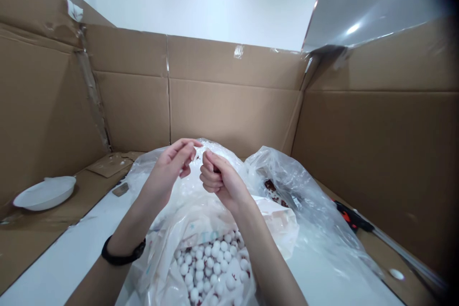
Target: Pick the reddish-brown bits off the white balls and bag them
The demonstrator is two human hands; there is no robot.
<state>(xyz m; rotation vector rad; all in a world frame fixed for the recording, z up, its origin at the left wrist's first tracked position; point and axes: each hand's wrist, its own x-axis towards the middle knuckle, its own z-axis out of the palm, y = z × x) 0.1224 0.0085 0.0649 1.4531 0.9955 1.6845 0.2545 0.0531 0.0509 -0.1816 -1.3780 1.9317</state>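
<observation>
Above an open plastic bag (pixel 161 253), my two hands face each other with a small gap between them. My left hand (pixel 177 158) is bent inward, its index finger reaching past the thumb and the other fingers curled. My right hand (pixel 218 174) is closed, with thumb and index finger pressed together and the rest folded in. Whatever either hand holds is too small or hidden to make out. Below them the bag holds many small white balls (pixel 211 263), some with dark red marks. A black band (pixel 120 253) circles my left wrist.
Clear plastic bags lie behind and to the right, one bag (pixel 290 177) with brown-and-white contents. A white dish (pixel 46 193) sits at left. A black-and-orange tool (pixel 353 217) with a metal rod lies at right beside a white disc (pixel 396 274). Cardboard walls (pixel 233 110) enclose the table.
</observation>
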